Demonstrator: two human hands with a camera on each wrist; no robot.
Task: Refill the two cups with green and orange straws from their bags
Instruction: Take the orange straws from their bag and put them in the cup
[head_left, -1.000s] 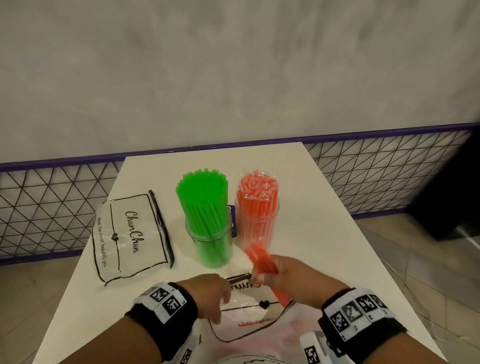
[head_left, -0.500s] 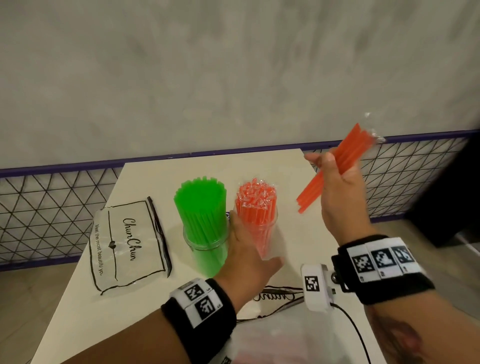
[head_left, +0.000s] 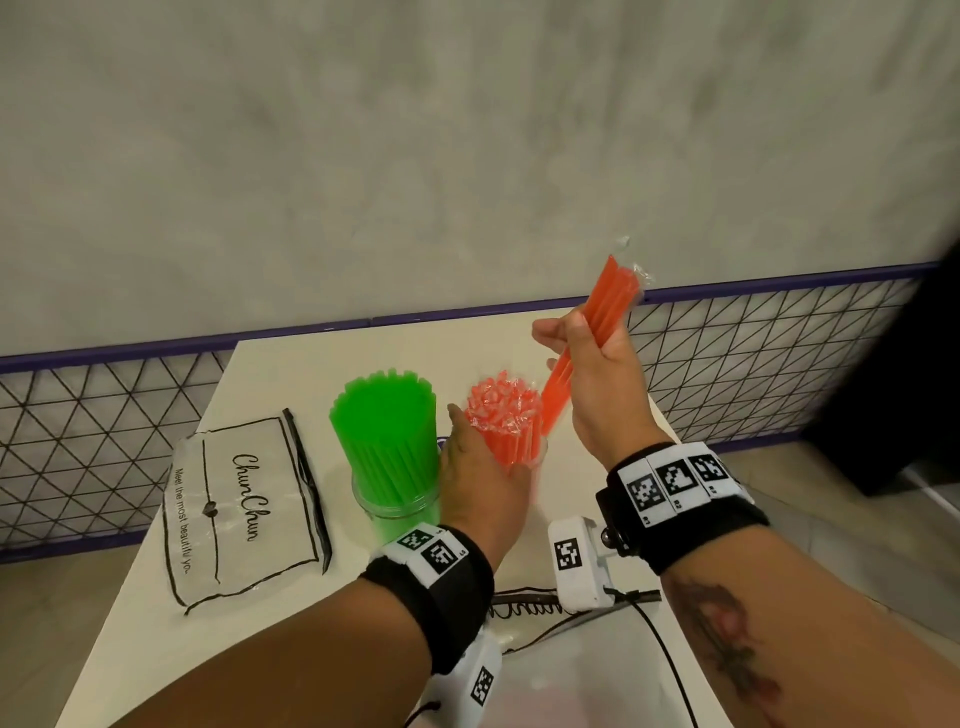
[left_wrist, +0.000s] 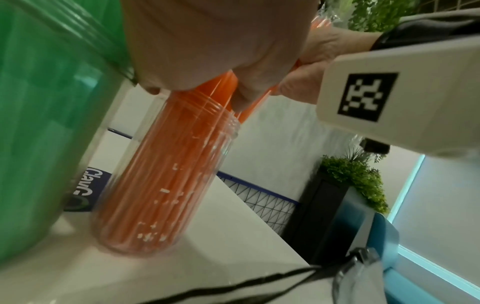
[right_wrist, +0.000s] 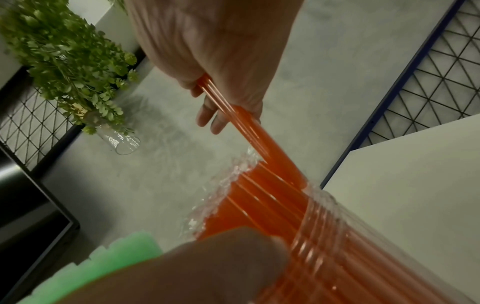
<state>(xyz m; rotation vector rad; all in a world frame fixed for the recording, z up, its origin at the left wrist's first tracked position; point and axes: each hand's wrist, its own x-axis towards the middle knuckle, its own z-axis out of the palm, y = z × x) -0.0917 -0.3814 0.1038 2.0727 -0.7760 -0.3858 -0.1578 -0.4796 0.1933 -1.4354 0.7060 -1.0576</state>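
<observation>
Straw cups (head_left: 519, 457): two; bags (head_left: 244, 512): two; right hand (head_left: 592, 374) grips orange bunch (head_left: 587, 332).

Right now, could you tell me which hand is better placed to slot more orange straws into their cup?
The right hand: it already grips a bundle of orange straws tilted just above the orange cup. The left hand is busy on the straws at that cup's rim.

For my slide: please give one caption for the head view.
Right hand lowers orange straws toward cup.
</observation>
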